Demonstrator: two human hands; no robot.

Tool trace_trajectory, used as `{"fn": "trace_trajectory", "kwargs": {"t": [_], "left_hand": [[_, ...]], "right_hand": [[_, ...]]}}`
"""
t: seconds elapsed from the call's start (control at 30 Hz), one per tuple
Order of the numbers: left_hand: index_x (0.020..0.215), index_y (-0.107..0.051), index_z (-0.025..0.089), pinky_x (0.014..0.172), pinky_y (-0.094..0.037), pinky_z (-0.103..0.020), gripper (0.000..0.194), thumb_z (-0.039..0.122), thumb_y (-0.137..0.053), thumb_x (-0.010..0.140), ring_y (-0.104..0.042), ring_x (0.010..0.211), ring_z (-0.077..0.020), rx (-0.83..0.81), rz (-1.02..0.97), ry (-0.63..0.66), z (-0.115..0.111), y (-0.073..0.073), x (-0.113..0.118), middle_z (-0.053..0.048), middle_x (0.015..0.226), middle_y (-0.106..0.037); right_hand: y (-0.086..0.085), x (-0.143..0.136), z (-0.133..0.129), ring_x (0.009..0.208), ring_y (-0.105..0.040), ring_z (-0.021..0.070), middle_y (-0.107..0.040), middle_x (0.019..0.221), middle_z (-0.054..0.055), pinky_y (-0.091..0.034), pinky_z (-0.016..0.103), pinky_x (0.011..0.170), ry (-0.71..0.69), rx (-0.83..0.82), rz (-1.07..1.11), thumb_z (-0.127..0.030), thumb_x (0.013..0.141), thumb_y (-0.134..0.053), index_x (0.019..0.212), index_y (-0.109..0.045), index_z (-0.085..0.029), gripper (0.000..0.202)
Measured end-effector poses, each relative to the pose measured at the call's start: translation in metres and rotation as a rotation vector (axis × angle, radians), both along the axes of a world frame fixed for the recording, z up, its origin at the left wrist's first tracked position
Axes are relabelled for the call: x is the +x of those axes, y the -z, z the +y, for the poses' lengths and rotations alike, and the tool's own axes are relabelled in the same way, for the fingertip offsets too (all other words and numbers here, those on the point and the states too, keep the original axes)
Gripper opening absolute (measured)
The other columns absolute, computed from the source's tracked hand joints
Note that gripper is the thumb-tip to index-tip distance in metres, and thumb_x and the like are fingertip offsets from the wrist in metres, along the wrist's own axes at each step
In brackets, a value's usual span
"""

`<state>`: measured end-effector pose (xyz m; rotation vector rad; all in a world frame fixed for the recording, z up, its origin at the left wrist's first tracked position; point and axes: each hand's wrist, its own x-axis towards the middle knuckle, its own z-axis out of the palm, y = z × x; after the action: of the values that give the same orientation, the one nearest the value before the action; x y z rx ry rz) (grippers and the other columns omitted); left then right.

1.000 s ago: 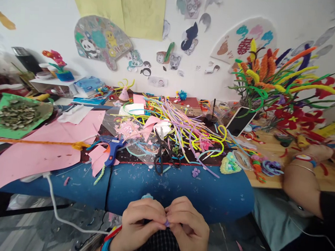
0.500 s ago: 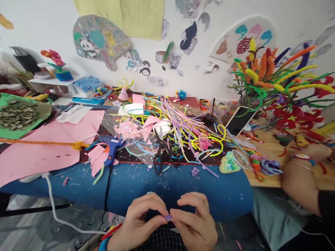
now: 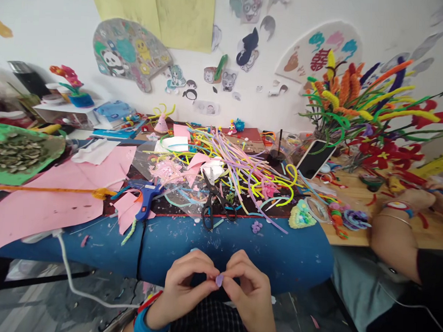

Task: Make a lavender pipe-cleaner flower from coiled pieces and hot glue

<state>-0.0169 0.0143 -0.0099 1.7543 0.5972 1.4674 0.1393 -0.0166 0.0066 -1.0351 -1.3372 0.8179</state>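
Note:
A small purple piece point(image 3: 219, 281) is pinched between the fingertips of my two hands, in front of the blue table edge. My left hand point(image 3: 186, 286) is closed on its left side, thumb and forefinger together. From the right, my right hand point(image 3: 250, 291) grips the same piece between thumb and forefinger. Black scissors point(image 3: 217, 200) lie beyond my hands, with a small purple flower point(image 3: 256, 227) to their right. A blue glue gun point(image 3: 147, 200) rests to the left. Behind the scissors spreads a heap of pastel and yellow pipe cleaners point(image 3: 240, 162).
Pink sheets point(image 3: 67, 202) cover the left side. A phone point(image 3: 315, 159) leans near a bunch of pipe-cleaner flowers point(image 3: 358, 104). Another person's arm point(image 3: 396, 234) rests at the right wooden table. A white cable point(image 3: 69, 272) hangs at the lower left.
My right hand's fingers have curled in and moved slightly left and closer to my left hand. The purple piece now shows more between the fingertips. The view has shifted slightly.

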Motion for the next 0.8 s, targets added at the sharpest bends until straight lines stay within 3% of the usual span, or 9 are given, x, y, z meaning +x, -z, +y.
{"fn": "trace_trajectory", "kwargs": {"t": [0.2,0.3,0.4,0.53,0.67,0.8], "left_hand": [[0.096,-0.07,0.017,0.066,-0.055,-0.025,0.007,0.016,-0.068,0.089,-0.065,0.068,-0.0146,0.111,0.127,-0.093,-0.001,0.005,0.001,-0.004,0.077,-0.071],[0.097,-0.067,0.018,0.068,-0.054,-0.023,0.011,0.01,-0.065,0.09,-0.066,0.071,-0.0143,0.136,0.219,-0.15,0.002,0.007,0.004,-0.003,0.079,-0.071],[0.103,-0.065,0.018,0.072,-0.054,-0.024,0.016,0.009,-0.064,0.089,-0.067,0.076,-0.0153,0.136,0.295,-0.176,0.007,0.008,0.006,-0.004,0.081,-0.071],[0.105,-0.063,0.019,0.074,-0.053,-0.023,0.018,0.008,-0.061,0.09,-0.067,0.078,-0.0147,0.081,0.351,-0.165,0.013,0.01,0.008,-0.003,0.083,-0.069],[0.099,-0.064,0.02,0.074,-0.052,-0.022,0.016,0.007,-0.058,0.092,-0.068,0.079,-0.0143,0.025,0.424,-0.108,0.017,0.013,0.01,-0.003,0.086,-0.071],[0.094,-0.066,0.019,0.072,-0.052,-0.022,0.013,0.01,-0.057,0.093,-0.068,0.077,-0.0145,-0.04,0.488,-0.054,0.019,0.016,0.011,-0.003,0.084,-0.071]], "right_hand": [[0.004,-0.008,-0.001,0.056,-0.05,0.0119,-0.052,0.058,-0.003,-0.042,0.022,0.052,0.063,-0.068,0.01,-0.014,0.08,-0.061,0.058,-0.056,-0.02,0.023],[0.006,-0.002,0.001,0.057,-0.052,0.0123,-0.054,0.06,-0.002,-0.043,0.022,0.052,0.077,-0.133,-0.067,-0.018,0.083,-0.062,0.06,-0.058,-0.019,0.023],[0.01,0.023,0.011,0.064,-0.057,0.0146,-0.062,0.068,0.001,-0.047,0.024,0.058,0.132,-0.122,-0.248,-0.023,0.088,-0.062,0.069,-0.067,-0.02,0.02],[0.017,0.073,0.04,0.066,-0.059,0.0162,-0.068,0.077,0.003,-0.047,0.028,0.064,0.383,-0.069,-0.616,-0.027,0.091,-0.061,0.079,-0.071,-0.02,0.018],[0.02,0.102,0.07,0.08,-0.061,0.0214,-0.071,0.085,0.004,-0.046,0.031,0.071,0.363,-0.085,-0.832,-0.026,0.092,-0.062,0.084,-0.074,-0.021,0.015],[0.015,0.104,0.083,0.088,-0.059,0.0253,-0.072,0.087,0.005,-0.044,0.033,0.073,0.344,-0.083,-0.893,-0.023,0.091,-0.063,0.084,-0.075,-0.022,0.015]]}}
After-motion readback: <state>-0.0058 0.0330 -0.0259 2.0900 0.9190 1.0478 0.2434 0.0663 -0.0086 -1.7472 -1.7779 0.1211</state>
